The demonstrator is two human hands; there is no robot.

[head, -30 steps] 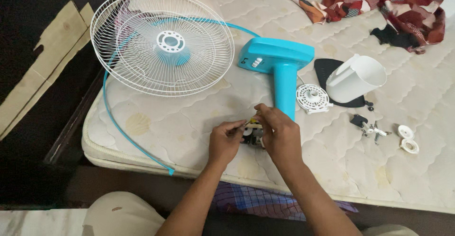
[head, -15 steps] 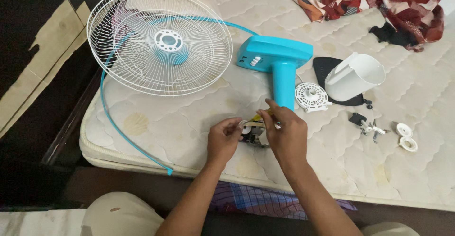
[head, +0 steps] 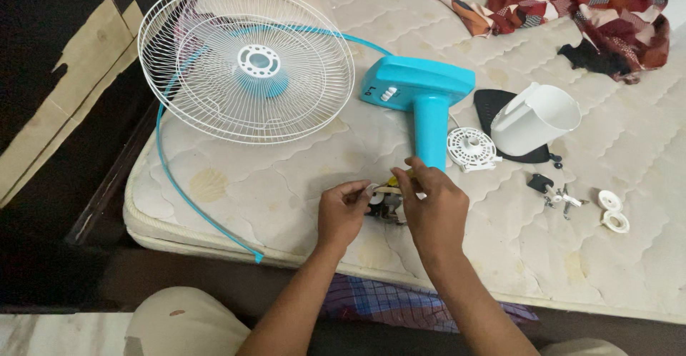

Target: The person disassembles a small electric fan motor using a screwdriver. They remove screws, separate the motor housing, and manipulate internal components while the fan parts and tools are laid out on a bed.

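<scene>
Both my hands meet over a small fan motor (head: 386, 207) resting near the front edge of the cream mattress (head: 286, 177). My left hand (head: 341, 213) pinches its left end with fingertips. My right hand (head: 434, 209) curls over its right side and covers most of it. Just behind my hands stands the blue fan stand and switch housing (head: 421, 99). A white wire fan guard (head: 246, 59) with a blue hub lies at the left.
A white round vented cap (head: 470, 149), a white motor cover (head: 534, 119) on a black plate, small screws and a knob (head: 554, 193) and two white rings (head: 613, 209) lie to the right. Patterned red cloth (head: 579, 6) is at the back. A blue guard ring (head: 179, 184) hangs over the mattress edge.
The view has shifted slightly. My right hand has slid a little to the right over the motor, and my left hand stays on its left end.
</scene>
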